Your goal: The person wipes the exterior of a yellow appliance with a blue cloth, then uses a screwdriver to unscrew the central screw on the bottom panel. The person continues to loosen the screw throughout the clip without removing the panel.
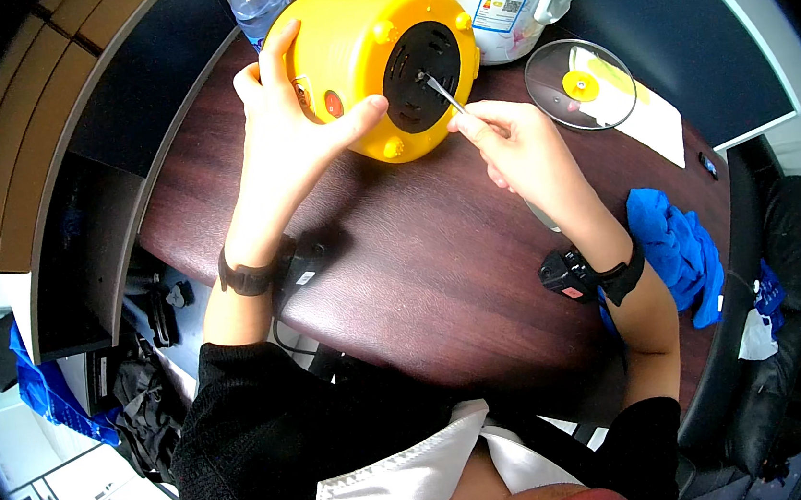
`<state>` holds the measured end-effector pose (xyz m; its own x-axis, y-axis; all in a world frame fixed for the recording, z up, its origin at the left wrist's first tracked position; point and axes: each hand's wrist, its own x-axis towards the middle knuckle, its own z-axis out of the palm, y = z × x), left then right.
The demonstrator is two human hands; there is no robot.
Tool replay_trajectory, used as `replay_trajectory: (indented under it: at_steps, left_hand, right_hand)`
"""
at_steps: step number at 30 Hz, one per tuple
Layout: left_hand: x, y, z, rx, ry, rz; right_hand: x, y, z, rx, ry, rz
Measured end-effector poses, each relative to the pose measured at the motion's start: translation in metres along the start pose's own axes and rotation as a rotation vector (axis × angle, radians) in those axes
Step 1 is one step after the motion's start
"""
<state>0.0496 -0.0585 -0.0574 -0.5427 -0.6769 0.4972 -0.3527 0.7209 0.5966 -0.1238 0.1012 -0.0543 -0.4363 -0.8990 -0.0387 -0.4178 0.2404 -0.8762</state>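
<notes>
A round yellow appliance [356, 37] lies tipped on the table, its black vented base plate [420, 99] facing me. A red switch [333, 104] shows on its side. My left hand [286, 116] has its fingers and thumb spread around the appliance, steadying it by the side and base rim. In my right hand [515, 138] is a slim metal tool [446, 96], pinched between thumb and fingers. Its tip touches the middle of the base plate at a small recess. Most of the tool is hidden by my hand, so its exact kind is unclear.
Behind the appliance stand a water bottle [258, 3] and a white lidded appliance [519, 31]. A glass lid [555, 105] with a yellow knob rests on paper at right. A blue cloth [675, 248] lies near the right table edge. A dark partition [689, 39] borders the table.
</notes>
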Motion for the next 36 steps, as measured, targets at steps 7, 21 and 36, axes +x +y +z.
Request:
replay_trajectory:
  at_steps: [7, 21, 36]
  left_hand:
    - [0.000, -0.004, 0.001, 0.010, 0.009, 0.004]
    - [0.002, -0.002, 0.001, -0.013, -0.004, 0.000]
    - [0.000, -0.002, 0.000, -0.018, -0.003, 0.009]
  right_hand:
    - [0.002, -0.002, -0.005, -0.668, 0.246, -0.484]
    - [0.012, -0.002, -0.026, -0.255, 0.193, -0.392]
    - [-0.001, -0.009, -0.002, 0.024, -0.058, 0.080]
